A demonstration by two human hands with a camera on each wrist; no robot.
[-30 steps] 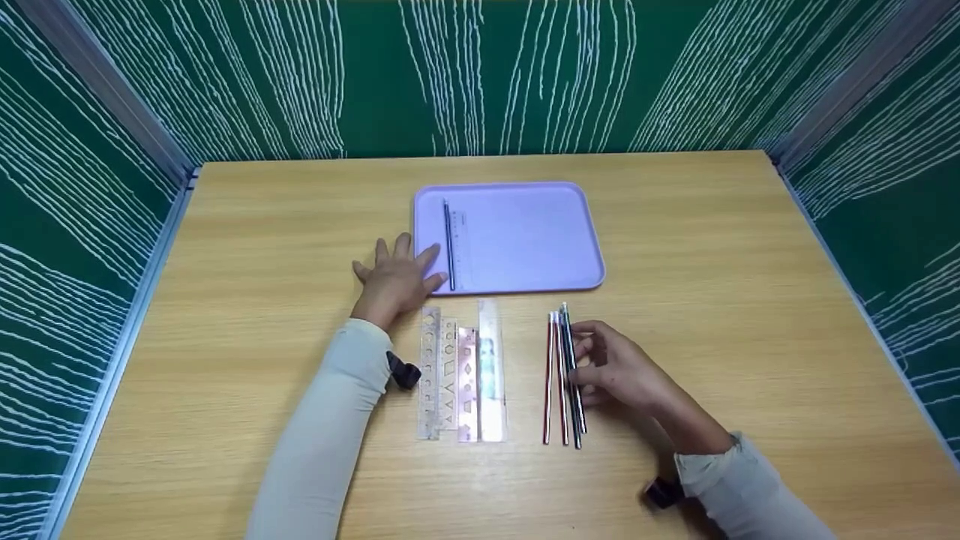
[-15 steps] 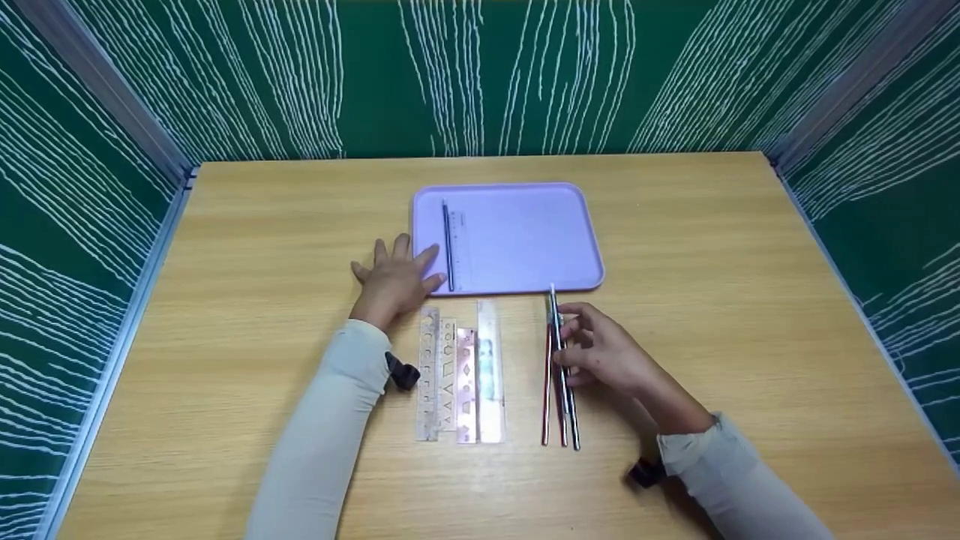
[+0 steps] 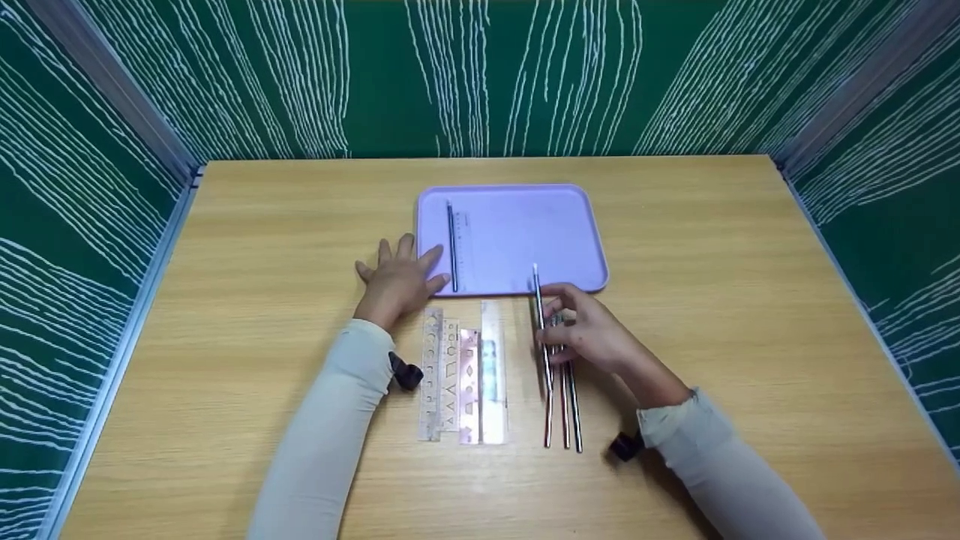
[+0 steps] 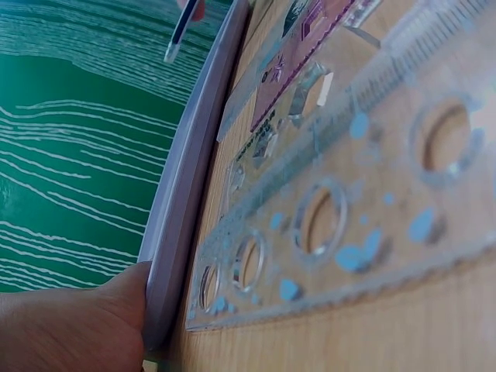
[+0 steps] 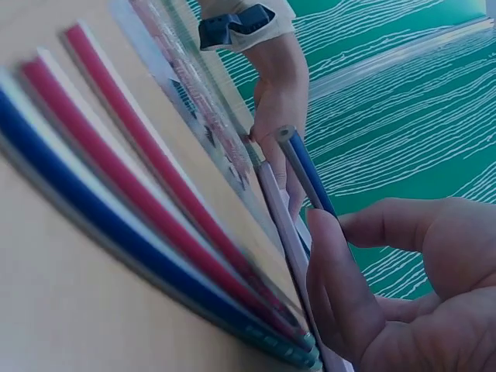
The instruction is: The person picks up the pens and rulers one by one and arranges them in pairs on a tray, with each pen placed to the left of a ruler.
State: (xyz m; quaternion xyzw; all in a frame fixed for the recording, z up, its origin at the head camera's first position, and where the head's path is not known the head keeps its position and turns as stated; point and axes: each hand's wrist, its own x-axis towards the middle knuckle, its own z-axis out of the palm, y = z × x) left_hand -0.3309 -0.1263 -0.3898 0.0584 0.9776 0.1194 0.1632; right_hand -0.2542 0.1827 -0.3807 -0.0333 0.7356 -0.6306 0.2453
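Note:
My right hand [image 3: 589,330] pinches a blue-and-silver pencil [image 3: 539,307] between thumb and fingers, its upper end over the near rim of the purple tray [image 3: 525,232]. In the right wrist view the same pencil [image 5: 306,172] is lifted clear of the table. Beneath that hand lie two red pencils [image 5: 147,132] and one blue pencil [image 5: 93,205], side by side. My left hand [image 3: 396,285] rests with spread fingers on the tray's left edge. Inside the tray a dark pencil [image 3: 453,255] lies beside a clear ruler [image 3: 463,259].
Several rulers lie upright in a row before the tray: a clear stencil ruler [image 3: 430,375], another stencil ruler [image 3: 450,397], a pink one [image 3: 469,420] and a wide clear one [image 3: 493,420]. Green walls [image 3: 390,75] with white lines enclose the wooden table [image 3: 712,262].
My right hand has picked the blue pencil out from the group and moved up and left with it towards the tray. The left hand stays in place.

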